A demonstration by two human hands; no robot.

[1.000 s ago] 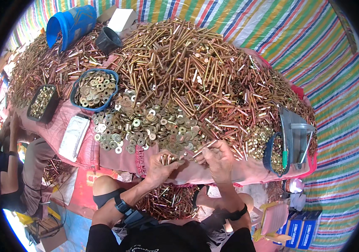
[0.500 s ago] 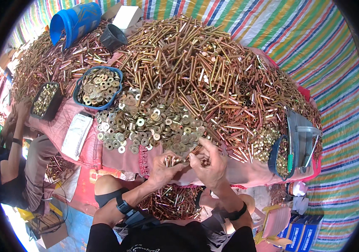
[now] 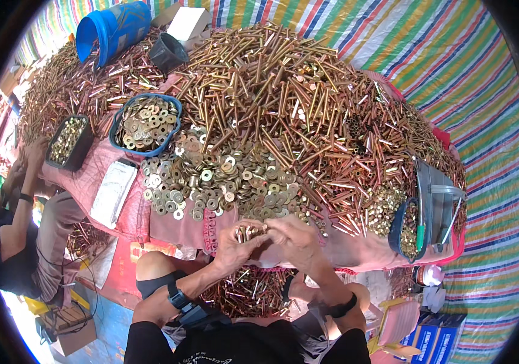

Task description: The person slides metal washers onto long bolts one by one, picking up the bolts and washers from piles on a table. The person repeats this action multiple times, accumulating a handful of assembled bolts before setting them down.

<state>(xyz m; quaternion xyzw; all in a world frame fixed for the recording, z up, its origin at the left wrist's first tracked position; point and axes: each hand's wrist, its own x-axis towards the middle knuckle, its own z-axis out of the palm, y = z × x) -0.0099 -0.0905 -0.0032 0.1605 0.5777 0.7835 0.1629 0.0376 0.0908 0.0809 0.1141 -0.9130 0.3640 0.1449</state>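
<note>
At the lower centre of the frame, the left hand (image 3: 233,247) is clasping a small bunch of metal pieces (image 3: 248,233), its grip curled around them with their ends showing above the fingers. The right hand (image 3: 299,244) is sitting just beside it, its fingertips apparently touching the left thumb side; whether that grip is pinching a part or is bare, I cannot tell, since the fingers are hiding it. The step in hand seems to be handling small parts piece by piece where the two hands are meeting. Just above them in the frame, loose washers (image 3: 226,182) are lying on the pink cloth (image 3: 171,230), long metal rods (image 3: 271,85) are heaping up across the upper centre, and small brassy parts (image 3: 386,209) are gathering at centre right. The next move probably calls for steadying the bunch in the left palm while the right fingertips are working precisely on one piece.
</note>
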